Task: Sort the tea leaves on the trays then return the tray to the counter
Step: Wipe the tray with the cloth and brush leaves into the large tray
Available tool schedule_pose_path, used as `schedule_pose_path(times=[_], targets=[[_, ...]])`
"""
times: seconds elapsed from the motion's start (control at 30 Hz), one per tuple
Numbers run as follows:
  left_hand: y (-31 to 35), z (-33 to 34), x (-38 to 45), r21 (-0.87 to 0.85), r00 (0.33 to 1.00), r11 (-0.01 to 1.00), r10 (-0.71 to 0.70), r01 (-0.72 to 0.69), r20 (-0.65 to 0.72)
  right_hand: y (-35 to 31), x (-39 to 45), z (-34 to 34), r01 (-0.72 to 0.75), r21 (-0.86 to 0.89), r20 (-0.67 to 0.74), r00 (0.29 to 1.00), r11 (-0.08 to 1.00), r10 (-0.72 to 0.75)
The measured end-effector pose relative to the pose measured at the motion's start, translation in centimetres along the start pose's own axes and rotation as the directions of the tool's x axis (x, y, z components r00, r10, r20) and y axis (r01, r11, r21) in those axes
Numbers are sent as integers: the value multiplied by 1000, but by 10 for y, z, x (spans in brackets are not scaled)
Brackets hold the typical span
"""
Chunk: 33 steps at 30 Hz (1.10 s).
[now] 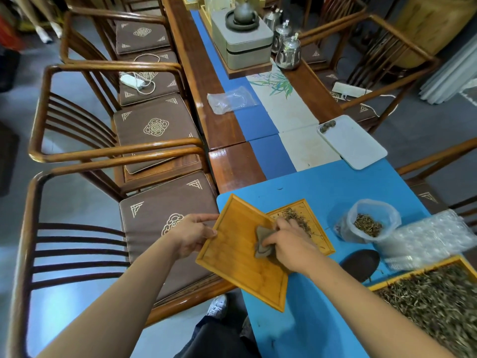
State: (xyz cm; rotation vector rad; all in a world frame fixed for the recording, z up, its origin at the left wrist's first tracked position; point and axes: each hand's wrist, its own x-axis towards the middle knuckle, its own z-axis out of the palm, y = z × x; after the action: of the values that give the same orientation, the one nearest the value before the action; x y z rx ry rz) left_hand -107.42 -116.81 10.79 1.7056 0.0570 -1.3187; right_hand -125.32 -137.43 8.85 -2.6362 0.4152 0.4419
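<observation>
Two hands work: left hand (192, 237) grips tray (237, 267), right hand (289, 248) presses cloth (260, 242)

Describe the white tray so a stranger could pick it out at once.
Follow the blue table away from the person to its far right edge. The white tray lies there, flat and nearly bare, with a few dark bits in one corner; the bamboo trays nearer the person are yellow.

Matt bamboo tray (240, 267), grey cloth (262, 245), glossy wooden table (227, 130).
</observation>
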Motion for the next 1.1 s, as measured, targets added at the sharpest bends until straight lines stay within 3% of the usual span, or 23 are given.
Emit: schedule_pose_path(times=[0.13,0.37,0.5,0.6,0.77,0.9,1.1], targets=[[2,4,0,7,1000,1000,16,-16,2,3,-11,8,6,-43,-22,1000,999,-7],[-1,2,2,27,999,999,27,-28,45,47,-19,14,-232,-62,35,971,971,235],[-5,5,1,29,999,999,21,-23,50,56,-10,5,-374,35,-49,926,927,376],[-5,11,3,21,999,1000,21,-22,42,36,1,2,-293,190,-138,937,937,321],[-3,24,2,1,999,1000,11,-11,41,-23,30,9,-115,335,-130,977,935,167],[-4,22,2,-21,999,1000,11,-10,41,-23,30,18,-184,296,-99,970,937,222],[-7,11,4,-90,999,995,44,-43,9,28,5,15,-389,154,-55,914,908,401]])
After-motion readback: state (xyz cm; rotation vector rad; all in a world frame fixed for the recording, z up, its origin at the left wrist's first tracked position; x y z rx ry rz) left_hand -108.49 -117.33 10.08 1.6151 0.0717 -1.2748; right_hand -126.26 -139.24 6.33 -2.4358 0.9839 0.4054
